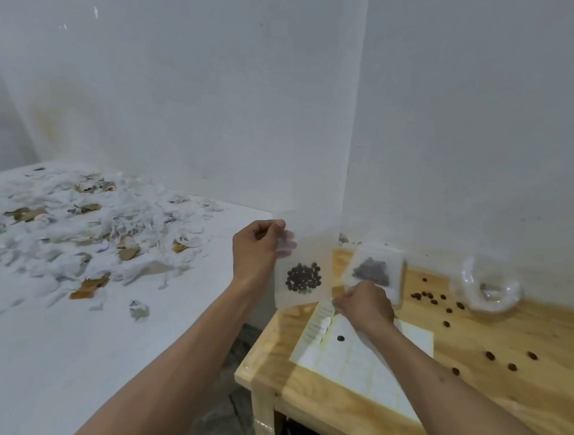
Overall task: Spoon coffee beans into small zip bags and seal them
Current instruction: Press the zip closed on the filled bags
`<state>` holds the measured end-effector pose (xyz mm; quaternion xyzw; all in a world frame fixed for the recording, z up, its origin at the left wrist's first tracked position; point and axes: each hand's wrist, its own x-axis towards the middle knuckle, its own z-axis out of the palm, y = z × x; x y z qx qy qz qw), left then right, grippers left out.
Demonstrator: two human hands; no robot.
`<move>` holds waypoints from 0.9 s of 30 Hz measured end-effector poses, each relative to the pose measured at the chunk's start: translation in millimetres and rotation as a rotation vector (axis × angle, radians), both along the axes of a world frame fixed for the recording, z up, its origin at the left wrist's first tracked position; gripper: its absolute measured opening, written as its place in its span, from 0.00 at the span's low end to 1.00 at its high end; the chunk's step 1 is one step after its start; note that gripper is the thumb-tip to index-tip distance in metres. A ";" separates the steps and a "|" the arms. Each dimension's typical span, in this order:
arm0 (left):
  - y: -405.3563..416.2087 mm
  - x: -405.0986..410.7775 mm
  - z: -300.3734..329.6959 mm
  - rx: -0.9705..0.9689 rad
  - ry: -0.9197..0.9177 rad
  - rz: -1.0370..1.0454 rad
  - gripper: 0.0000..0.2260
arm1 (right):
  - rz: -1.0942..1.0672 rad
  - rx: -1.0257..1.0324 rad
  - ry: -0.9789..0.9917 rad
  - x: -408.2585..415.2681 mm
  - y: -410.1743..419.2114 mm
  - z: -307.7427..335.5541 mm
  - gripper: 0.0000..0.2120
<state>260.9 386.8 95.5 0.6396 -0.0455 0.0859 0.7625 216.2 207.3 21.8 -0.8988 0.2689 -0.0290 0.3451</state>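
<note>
Pinching zip bag (300, 278) of coffee beans (303, 277) aloft by top corner, left hand (258, 250); gripping its bottom corner, right hand (364, 305), over wooden tabletop (530, 363).

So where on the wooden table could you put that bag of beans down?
Bare wood lies along the near edge of the wooden table, right of the label sheet, beyond the few loose beans. It is crowded at the back: a filled bag, scattered beans and the glass bowl.
</note>
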 end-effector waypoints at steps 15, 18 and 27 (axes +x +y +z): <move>-7.9 21.3 -15.7 0.018 0.020 -0.021 0.09 | -0.007 0.315 0.007 17.3 -12.0 -3.1 0.08; -15.4 22.2 -14.1 0.025 0.033 -0.041 0.08 | 0.002 0.544 -0.143 2.0 -23.5 8.5 0.08; -71.3 7.5 -11.5 -0.024 0.167 -0.184 0.08 | 0.114 0.564 -0.554 -32.9 -42.0 75.4 0.05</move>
